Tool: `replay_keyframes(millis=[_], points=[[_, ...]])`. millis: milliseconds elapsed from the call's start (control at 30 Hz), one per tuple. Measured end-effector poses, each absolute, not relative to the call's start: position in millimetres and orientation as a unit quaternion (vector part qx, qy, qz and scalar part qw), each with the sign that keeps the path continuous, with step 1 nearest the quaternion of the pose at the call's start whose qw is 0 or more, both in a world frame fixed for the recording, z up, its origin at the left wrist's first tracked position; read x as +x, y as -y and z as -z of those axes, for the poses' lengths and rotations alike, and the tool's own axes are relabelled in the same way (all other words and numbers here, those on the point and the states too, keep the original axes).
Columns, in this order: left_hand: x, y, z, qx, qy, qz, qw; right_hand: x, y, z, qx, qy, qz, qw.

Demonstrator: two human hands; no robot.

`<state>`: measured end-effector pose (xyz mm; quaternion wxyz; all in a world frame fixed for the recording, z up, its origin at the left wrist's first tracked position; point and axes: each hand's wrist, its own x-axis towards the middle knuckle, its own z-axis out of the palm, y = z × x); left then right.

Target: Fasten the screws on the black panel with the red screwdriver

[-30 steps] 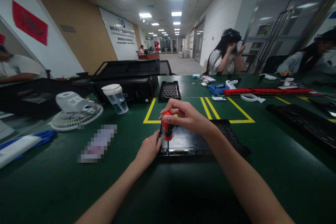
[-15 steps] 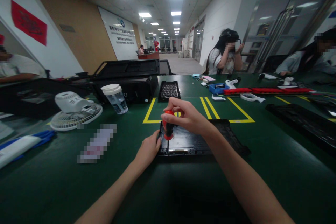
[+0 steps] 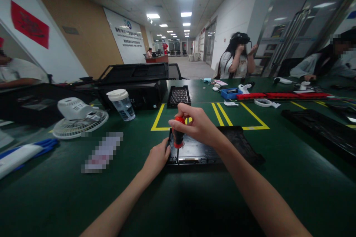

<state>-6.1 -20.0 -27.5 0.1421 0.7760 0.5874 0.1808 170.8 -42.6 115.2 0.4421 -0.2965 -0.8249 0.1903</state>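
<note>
A red-and-black screwdriver [image 3: 178, 137] stands nearly upright, its handle gripped from above by the fingers of my right hand [image 3: 191, 120]. Its thin shaft comes down onto the near left part of a black panel [image 3: 236, 144] lying flat on the table; whether the tip sits in a screw is too small to tell. My left hand [image 3: 158, 154] grips the panel's left edge, with the thumb on top and the other fingers largely hidden. A bright metallic strip [image 3: 189, 160] shows near the panel's front edge, right of the shaft.
Beyond the panel stands a small black tray [image 3: 179, 96] with small compartments. To the left are a lidded cup [image 3: 122, 105], a white fan [image 3: 80, 118] and a black case [image 3: 139, 92]. Another black panel [image 3: 319, 129] lies right. Several people sit around the green table [image 3: 125, 200].
My right hand has shifted its fingers slightly around the screwdriver handle. The panel and my left hand stay in place.
</note>
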Motion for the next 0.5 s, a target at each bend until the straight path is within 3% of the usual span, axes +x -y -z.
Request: replay_keyframes(millis=[500], points=[[-6.0, 20.7, 28.0, 0.780, -0.583, -0.183, 0.135, 165.6, 47.9, -114.9, -0.328, 0.824, -0.117, 0.446]])
